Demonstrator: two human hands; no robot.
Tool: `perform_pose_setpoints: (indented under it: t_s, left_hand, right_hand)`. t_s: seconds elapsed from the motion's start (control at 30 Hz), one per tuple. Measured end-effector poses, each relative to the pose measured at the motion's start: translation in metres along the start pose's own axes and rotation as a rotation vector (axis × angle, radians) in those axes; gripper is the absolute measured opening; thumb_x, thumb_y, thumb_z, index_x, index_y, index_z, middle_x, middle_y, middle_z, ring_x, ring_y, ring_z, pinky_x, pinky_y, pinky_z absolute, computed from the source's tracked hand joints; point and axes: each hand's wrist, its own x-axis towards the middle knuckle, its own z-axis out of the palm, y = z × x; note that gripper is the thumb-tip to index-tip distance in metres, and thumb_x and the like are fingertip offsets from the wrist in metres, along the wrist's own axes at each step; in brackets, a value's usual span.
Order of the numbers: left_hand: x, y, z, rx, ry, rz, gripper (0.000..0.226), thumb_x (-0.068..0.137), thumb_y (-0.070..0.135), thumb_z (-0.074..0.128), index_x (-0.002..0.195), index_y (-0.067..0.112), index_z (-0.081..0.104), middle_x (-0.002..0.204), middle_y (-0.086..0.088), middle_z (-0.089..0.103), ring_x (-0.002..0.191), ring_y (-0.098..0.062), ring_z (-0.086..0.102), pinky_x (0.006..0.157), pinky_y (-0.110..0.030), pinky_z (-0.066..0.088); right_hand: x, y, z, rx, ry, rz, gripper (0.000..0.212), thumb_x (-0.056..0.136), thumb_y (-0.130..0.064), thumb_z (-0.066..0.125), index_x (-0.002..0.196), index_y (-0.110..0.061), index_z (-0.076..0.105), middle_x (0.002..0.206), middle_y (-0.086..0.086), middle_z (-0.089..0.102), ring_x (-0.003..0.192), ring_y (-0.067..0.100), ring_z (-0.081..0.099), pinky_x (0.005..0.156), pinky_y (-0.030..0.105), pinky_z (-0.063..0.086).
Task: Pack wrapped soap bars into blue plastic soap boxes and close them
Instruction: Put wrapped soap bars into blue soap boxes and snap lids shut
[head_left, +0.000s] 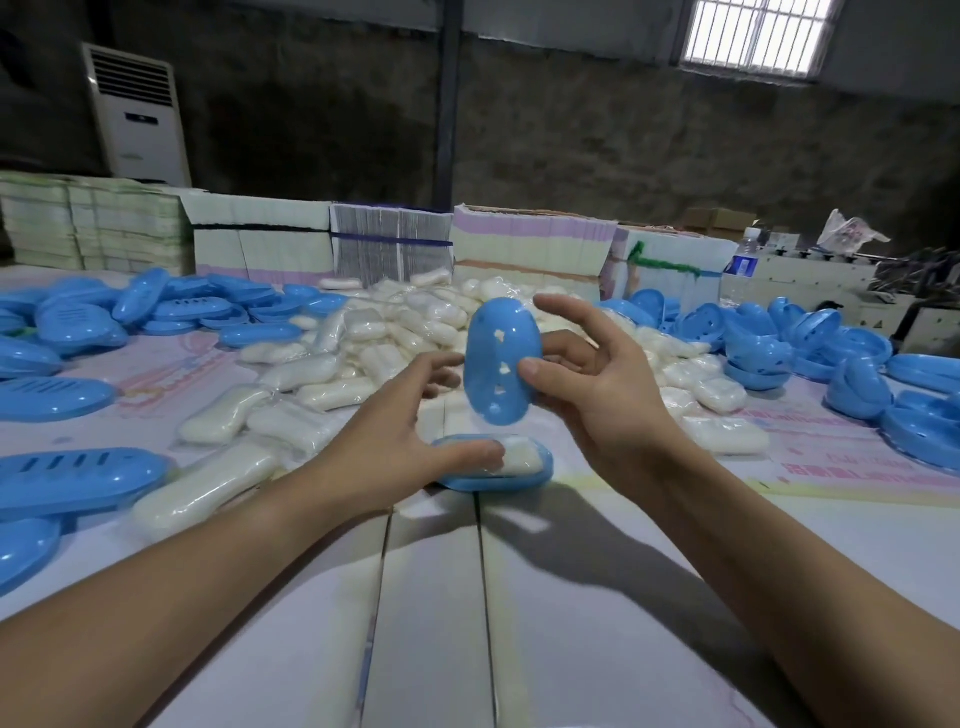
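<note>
R hand (587, 384) pinches blue lid (501, 364) upright w/ thumb, other fingers spread. L hand (395, 441) relaxed open, thumb resting on wrapped soap (522, 457) in box base (498, 480), center table (571, 649).

Blue slotted soap box half (501, 364), white wrapped soap bars (410, 332), pink-printed table cover (831, 441)

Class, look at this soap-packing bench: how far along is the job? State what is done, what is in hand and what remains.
Done: one wrapped soap bar sits in an open box base, steadied by the left hand. In hand: the right hand holds a blue lid above it, not yet fitted. Left: closing this box, then the large soap pile and many empty blue shells. No closed, filled box is clearly visible.
</note>
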Motion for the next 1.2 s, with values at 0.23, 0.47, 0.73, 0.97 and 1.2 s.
perform_pose_setpoints:
  t_s: [0.23,0.47,0.73,0.97,1.2]
  left_hand:
    - [0.002,0.007,0.003,-0.02,0.15,0.037,0.077,0.053,0.058,0.078,0.123,0.045,0.048,0.119,0.025,0.059,0.113,0.005,0.055,0.091,-0.021,0.043]
    - [0.0,0.005,-0.01,0.033,0.063,0.017,0.068,0.054,0.056,0.075,0.119,0.047,0.053,0.104,0.02,0.065,0.1,0.004,0.059,0.086,-0.024,0.049]
    - [-0.002,0.005,-0.017,0.29,-0.235,0.008,0.075,0.06,0.061,0.067,0.132,0.045,0.053,0.116,0.026,0.053,0.105,0.012,0.048,0.077,-0.009,0.039]
    - [0.0,-0.007,-0.012,0.25,-0.196,0.03,0.064,0.077,0.049,0.078,0.136,0.045,0.052,0.111,0.04,0.047,0.103,0.024,0.045,0.073,-0.001,0.041]
    - [0.002,-0.012,-0.011,0.199,-0.232,0.027,0.058,0.082,0.054,0.074,0.134,0.049,0.049,0.114,0.031,0.052,0.103,0.019,0.049,0.076,0.001,0.043]
  right_hand:
    - [0.001,0.007,0.007,0.328,-0.073,0.164,0.061,0.071,0.002,0.07,0.122,-0.03,0.061,0.092,0.008,0.067,0.088,0.019,0.065,0.081,0.039,0.056]
    - [0.001,0.004,-0.01,-0.166,-0.183,0.202,0.06,0.073,-0.009,0.078,0.122,-0.04,0.06,0.104,0.016,0.063,0.088,0.015,0.061,0.072,0.029,0.049]
    - [0.0,0.007,-0.028,-0.754,-0.415,0.193,0.061,0.069,-0.037,0.076,0.123,-0.051,0.054,0.122,-0.029,0.054,0.113,-0.007,0.052,0.091,0.022,0.051]
    - [0.003,0.012,-0.032,-0.855,-0.444,0.226,0.054,0.064,-0.048,0.076,0.113,-0.058,0.056,0.12,-0.029,0.054,0.105,-0.011,0.053,0.08,0.015,0.048]
    - [0.004,0.011,-0.033,-0.839,-0.386,0.242,0.051,0.058,-0.044,0.078,0.104,-0.057,0.06,0.117,-0.017,0.058,0.097,0.002,0.059,0.079,0.015,0.052]
